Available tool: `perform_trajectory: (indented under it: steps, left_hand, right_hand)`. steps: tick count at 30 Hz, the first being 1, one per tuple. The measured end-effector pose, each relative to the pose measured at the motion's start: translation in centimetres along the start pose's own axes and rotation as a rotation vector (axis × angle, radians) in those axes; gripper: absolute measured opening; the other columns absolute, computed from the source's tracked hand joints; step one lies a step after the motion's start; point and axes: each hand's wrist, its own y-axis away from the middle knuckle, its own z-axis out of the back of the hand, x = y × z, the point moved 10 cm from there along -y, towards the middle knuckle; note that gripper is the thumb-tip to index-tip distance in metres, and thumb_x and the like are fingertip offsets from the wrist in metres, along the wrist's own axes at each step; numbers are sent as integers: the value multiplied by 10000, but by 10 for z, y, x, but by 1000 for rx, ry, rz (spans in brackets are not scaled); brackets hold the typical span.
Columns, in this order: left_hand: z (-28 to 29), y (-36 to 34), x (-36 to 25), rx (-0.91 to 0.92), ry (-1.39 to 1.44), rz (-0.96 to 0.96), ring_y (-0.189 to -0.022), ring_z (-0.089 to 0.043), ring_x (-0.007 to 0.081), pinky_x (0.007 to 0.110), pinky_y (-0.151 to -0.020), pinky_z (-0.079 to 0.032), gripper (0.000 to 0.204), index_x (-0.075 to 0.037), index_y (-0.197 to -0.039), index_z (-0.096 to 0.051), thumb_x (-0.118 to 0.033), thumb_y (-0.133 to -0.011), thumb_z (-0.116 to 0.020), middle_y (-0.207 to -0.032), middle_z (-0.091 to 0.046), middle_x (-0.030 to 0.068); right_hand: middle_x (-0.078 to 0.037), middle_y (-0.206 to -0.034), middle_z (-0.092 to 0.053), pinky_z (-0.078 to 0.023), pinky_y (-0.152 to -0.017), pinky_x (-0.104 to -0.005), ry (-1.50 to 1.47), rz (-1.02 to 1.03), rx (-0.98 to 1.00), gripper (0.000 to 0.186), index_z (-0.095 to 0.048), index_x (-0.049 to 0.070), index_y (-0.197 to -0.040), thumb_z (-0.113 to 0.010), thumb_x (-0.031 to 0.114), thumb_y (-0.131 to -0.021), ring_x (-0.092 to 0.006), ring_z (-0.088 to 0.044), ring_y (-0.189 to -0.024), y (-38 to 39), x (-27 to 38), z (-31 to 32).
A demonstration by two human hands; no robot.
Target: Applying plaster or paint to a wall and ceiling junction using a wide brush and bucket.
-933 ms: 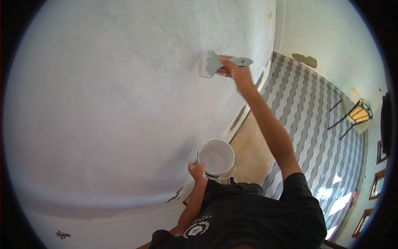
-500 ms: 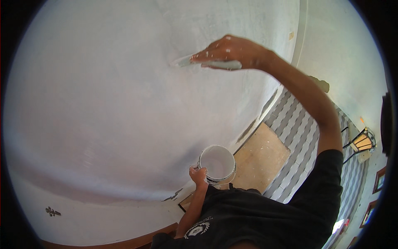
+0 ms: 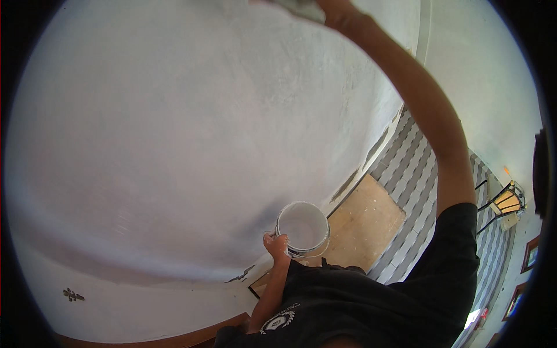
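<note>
My left hand (image 3: 277,246) is closed on the side of a white bucket (image 3: 284,210), gripping it near its rim. The bucket is tilted so that its pale inside shows, and its outside is smeared with white. High up at the top edge, my right hand (image 3: 337,10) is partly cut off by the picture's border. It holds a putty knife (image 3: 301,8), of which only a pale part shows, close to the wall. The wall (image 3: 191,133) is coated in whitish, patchy filler with greyer streaks.
A tan board (image 3: 365,214) with white specks lies on the grey-and-white patterned floor (image 3: 415,229) along the wall's foot. Chipped gaps (image 3: 346,184) run along the wall's base. At the far right stands a chair (image 3: 508,200) with black legs.
My right hand has swept upward with the putty knife, from the upper middle of the wall to the picture's top edge. My left hand and the bucket have barely shifted.
</note>
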Motion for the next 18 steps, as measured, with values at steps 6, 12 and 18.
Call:
perform_trajectory:
  steps: [6, 12, 18]
  left_hand:
    - [19, -19, 46, -20, -35, 49, -546, -535, 196, 341, -467, -429, 302, 26, -869, -488, 65, -591, -599, -718, -530, 107]
    - [11, -7, 34, -51, 28, 122, -540, -531, 197, 346, -470, -428, 322, 9, -885, -464, 69, -605, -610, -706, -516, 97]
    - [23, -13, 38, -114, -130, 60, -540, -540, 202, 349, -468, -435, 326, 20, -892, -480, 55, -600, -621, -726, -542, 116]
  right_hand:
    - [-41, -1418, -497, -483, -1032, -352, -38, -162, 219, 500, -527, 131, -1339, -646, 81, -855, -223, -446, -1330, 144, 60, -82]
    - [-81, -1404, -502, -523, -986, -336, -167, -266, 434, 474, -570, 62, -1275, -653, 62, -809, -258, -480, -1302, 220, 112, -90]
    - [-94, -1241, -633, -572, -840, -351, -552, -343, 794, 378, -617, 70, -1230, -644, 87, -853, -226, -584, -1188, 202, 93, -106]
